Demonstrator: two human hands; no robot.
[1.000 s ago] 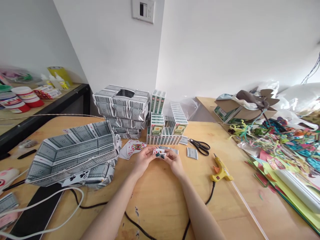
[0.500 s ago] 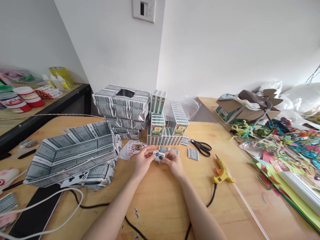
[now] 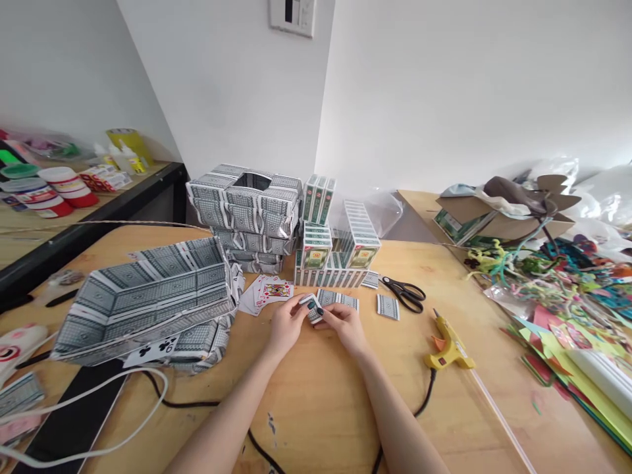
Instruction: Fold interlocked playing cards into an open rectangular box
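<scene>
Both my left hand point(image 3: 290, 322) and my right hand point(image 3: 344, 324) pinch one small playing card point(image 3: 313, 316) between thumbs and fingers, its patterned back partly showing. Fingers cover much of the card, so I cannot tell whether it is folded. Just behind my hands, a strip of playing cards point(image 3: 340, 300) lies back side up on the table. To its right is another loose, slightly curved card point(image 3: 388, 307). A spread of face-up cards point(image 3: 269, 290) lies left of my hands.
A tray made of cards point(image 3: 148, 303) sits at left, before stacked card-made boxes point(image 3: 247, 210). Card packs point(image 3: 328, 253) stand at the back. Black scissors point(image 3: 405, 293) and a yellow glue gun point(image 3: 449, 345) with its cord lie at right. Craft scraps point(image 3: 567, 276) crowd the far right.
The card between my fingers has turned and now stands more tilted. My hands stay close together near the same spot. The whole view has shifted slightly.
</scene>
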